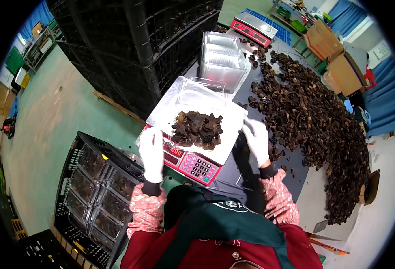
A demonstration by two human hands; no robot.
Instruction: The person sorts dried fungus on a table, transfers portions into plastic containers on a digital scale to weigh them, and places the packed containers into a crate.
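Observation:
A red digital scale [179, 165] with a silver weighing plate [226, 151] stands on the table in front of me. On the plate lies an opened clear plastic clamshell box [179, 101], with a heap of dark wood ear mushrooms [198, 130] in its near half. My left hand [152, 150], in a white glove, is by the left front corner of box and scale, fingers stretched forward; whether it touches the box is unclear. My gloved right hand [255, 138] is at the plate's right edge, thumb and fingers apart, with nothing visible in it.
Nested clear boxes [222, 62] stand behind the scale. A large pile of wood ear mushrooms [314, 103] spreads to the right. A second scale [253, 29] is at the back. Stacked black crates [112, 49] rise at left. Below, a black crate [61, 197] holds several filled boxes.

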